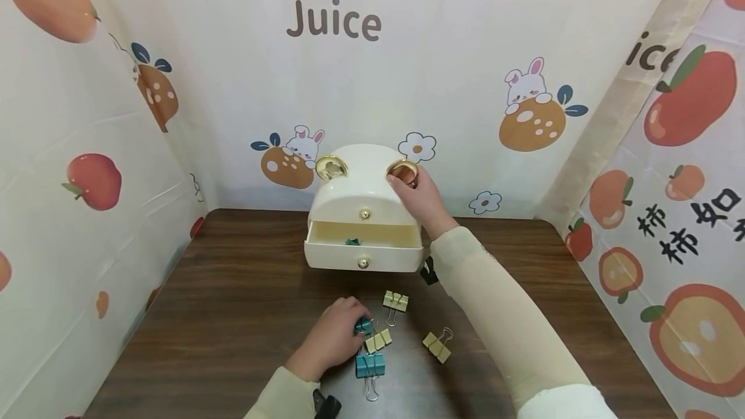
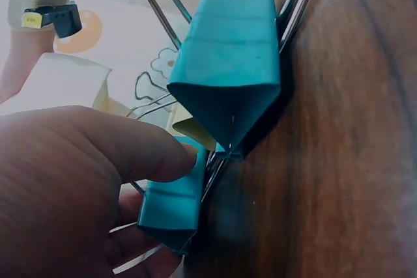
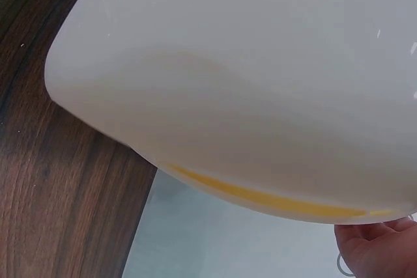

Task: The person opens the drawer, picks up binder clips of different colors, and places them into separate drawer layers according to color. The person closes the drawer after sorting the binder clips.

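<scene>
A white storage box (image 1: 365, 186) with gold knobs stands at the back of the table. Its lower drawer (image 1: 332, 256) is pulled out, and a small teal piece (image 1: 352, 242) shows inside. My right hand (image 1: 420, 196) grips the gold-rimmed round ear (image 1: 401, 165) on the box's top right. On the table in front, my left hand (image 1: 334, 335) pinches a small teal binder clip (image 2: 172, 193) between thumb and fingers. Close beside it lie a larger teal binder clip (image 1: 370, 365) and a pale yellow binder clip (image 1: 379, 341).
Two more yellow binder clips lie farther off: one (image 1: 396, 301) toward the drawer, another (image 1: 438, 346) to the right. A second gold-rimmed ear (image 1: 332, 167) sits on the box's left. Printed cloth (image 1: 372, 96) hangs behind and along both sides of the dark wooden table (image 1: 233, 315).
</scene>
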Demonstrator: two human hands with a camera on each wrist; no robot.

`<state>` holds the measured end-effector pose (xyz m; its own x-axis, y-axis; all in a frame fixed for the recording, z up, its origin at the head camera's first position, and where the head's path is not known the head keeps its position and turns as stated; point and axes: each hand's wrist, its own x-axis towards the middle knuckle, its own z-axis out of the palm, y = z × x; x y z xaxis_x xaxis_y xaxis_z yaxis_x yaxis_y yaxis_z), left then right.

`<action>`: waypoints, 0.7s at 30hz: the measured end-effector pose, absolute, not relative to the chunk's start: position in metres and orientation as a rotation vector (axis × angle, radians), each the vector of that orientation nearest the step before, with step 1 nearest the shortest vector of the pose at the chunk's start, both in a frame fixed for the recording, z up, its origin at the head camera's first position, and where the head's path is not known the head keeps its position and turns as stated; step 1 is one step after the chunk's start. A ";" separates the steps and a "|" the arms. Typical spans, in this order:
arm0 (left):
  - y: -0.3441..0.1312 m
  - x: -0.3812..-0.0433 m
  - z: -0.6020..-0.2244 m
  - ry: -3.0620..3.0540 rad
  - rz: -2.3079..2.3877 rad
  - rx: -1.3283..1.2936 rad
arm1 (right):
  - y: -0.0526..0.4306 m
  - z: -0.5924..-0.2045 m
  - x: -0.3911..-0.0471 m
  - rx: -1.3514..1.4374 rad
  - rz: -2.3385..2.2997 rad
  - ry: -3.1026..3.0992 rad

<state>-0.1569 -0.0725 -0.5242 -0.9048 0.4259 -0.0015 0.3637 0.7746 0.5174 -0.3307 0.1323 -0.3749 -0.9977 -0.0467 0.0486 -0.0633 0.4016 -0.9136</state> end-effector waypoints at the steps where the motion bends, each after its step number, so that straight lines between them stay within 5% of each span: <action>1: -0.072 -0.158 -0.525 2.848 0.797 0.634 | 0.132 -0.375 -0.331 0.103 1.706 -2.617; 21: -0.078 -0.163 -0.529 2.700 0.966 0.521 | 0.132 -0.375 -0.331 0.125 1.710 -2.601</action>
<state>-0.1626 -0.0780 -0.5294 -0.9113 0.4016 -0.0909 0.2528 0.7199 0.6464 -0.3308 0.1321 -0.3752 -0.9964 -0.0526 0.0663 -0.0818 0.3944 -0.9153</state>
